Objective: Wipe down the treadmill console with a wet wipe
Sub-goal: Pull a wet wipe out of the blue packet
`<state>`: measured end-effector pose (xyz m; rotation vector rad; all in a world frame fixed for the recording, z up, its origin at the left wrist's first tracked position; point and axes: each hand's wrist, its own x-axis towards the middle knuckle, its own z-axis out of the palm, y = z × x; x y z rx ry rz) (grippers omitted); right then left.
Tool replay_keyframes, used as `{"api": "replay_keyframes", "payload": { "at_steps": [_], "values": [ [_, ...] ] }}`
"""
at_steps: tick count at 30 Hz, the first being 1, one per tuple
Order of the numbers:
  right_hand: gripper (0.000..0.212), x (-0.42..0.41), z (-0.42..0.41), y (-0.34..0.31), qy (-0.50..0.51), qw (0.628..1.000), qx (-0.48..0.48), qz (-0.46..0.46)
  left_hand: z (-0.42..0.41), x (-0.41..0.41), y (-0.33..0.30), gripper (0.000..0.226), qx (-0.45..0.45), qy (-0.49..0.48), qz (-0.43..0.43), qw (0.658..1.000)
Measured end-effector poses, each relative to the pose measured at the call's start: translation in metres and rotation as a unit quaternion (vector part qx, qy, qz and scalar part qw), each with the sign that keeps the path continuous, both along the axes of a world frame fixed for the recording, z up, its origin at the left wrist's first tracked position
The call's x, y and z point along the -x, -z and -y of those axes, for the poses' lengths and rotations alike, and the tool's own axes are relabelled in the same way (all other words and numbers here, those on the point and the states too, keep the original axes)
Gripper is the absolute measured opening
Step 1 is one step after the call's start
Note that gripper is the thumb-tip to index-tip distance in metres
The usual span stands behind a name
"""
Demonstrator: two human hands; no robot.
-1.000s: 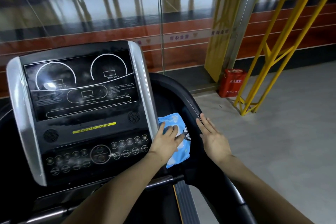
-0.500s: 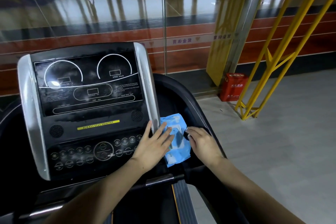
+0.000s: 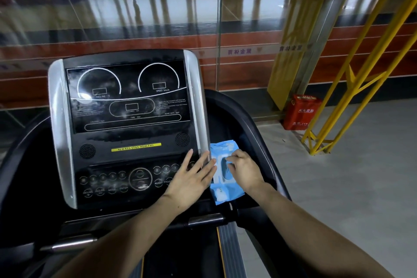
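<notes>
The black treadmill console (image 3: 126, 119) with silver side trims stands upright ahead of the person, its dark display panel smeared and dusty. A yellow strip label (image 3: 136, 147) reading "ALWAYS STAY HEALTHY" runs below the display, above the rows of round buttons.

The blue plastic wet wipe pack (image 3: 222, 174) lies flat in the black side tray (image 3: 239, 128), just beside the right silver trim of the console (its oval dispensing flap faces up).

The left hand (image 3: 191, 181) lies flat, fingers straight and spread, across the lower right buttons and the trim, with its fingertips touching the left edge of the pack. The right hand (image 3: 242, 168) rests on the pack with fingers curled, pinching at the oval flap; whether a wipe is between the fingers cannot be told.

On the grey floor to the right, a red box (image 3: 301, 111) stands beside a yellow metal frame (image 3: 352, 88).
</notes>
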<state>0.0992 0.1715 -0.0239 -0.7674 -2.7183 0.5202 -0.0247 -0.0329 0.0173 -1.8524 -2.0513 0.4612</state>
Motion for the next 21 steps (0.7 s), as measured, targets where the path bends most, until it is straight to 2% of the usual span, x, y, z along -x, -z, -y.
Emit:
{"api": "replay_keyframes", "payload": {
  "at_steps": [6,9,14,17,21],
  "values": [
    [0.013,0.015,0.006,-0.007,0.042,0.999,0.012,0.022,0.0,-0.002,-0.001,0.071,0.001,0.006,-0.005,1.0],
    [0.022,0.007,0.008,-0.004,0.008,1.0,-0.009,-0.008,0.0,0.0,0.0,0.073,0.0,0.009,-0.003,1.0],
    [0.015,-0.03,0.015,0.007,-0.069,0.995,-0.037,-0.059,0.0,-0.002,0.0,0.073,-0.003,0.013,0.009,1.0],
    [0.012,-0.041,0.018,0.012,-0.086,0.994,-0.027,-0.055,0.001,0.0,0.003,0.073,-0.012,0.012,0.014,1.0],
    [0.009,-0.036,0.025,0.002,0.005,0.999,0.027,-0.037,0.001,0.001,0.005,0.076,-0.007,0.008,0.01,1.0]
  ]
}}
